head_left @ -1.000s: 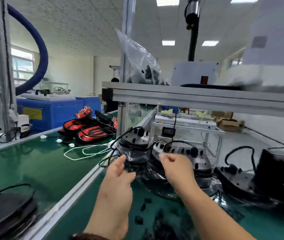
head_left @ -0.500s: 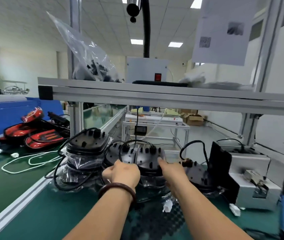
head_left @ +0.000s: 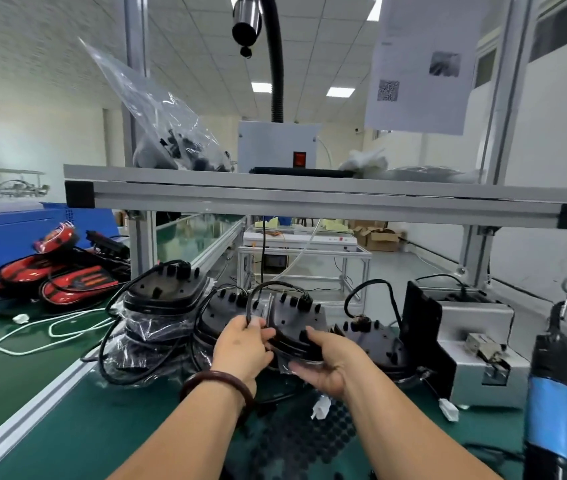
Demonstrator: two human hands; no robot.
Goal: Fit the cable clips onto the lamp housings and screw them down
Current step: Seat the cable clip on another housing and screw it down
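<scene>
A black lamp housing (head_left: 296, 317) with a looped black cable is tilted up at the middle of the green bench. My left hand (head_left: 242, 344) grips its left edge and cable. My right hand (head_left: 330, 362) holds it from below on the right. Stacks of more black housings in plastic bags stand to the left (head_left: 162, 299) and another housing (head_left: 375, 341) lies to the right. A clear bag of small black clips (head_left: 174, 147) rests on the upper shelf.
A blue electric screwdriver (head_left: 552, 393) hangs at the right. A grey metal fixture (head_left: 476, 341) with a black plate stands behind it. Red lamp parts (head_left: 67, 275) and a white cable (head_left: 50, 330) lie on the left conveyor. An aluminium shelf rail (head_left: 309, 199) crosses overhead.
The view has swung right and settled on the bench. My hands have closed on the middle housing and tilted it up toward me.
</scene>
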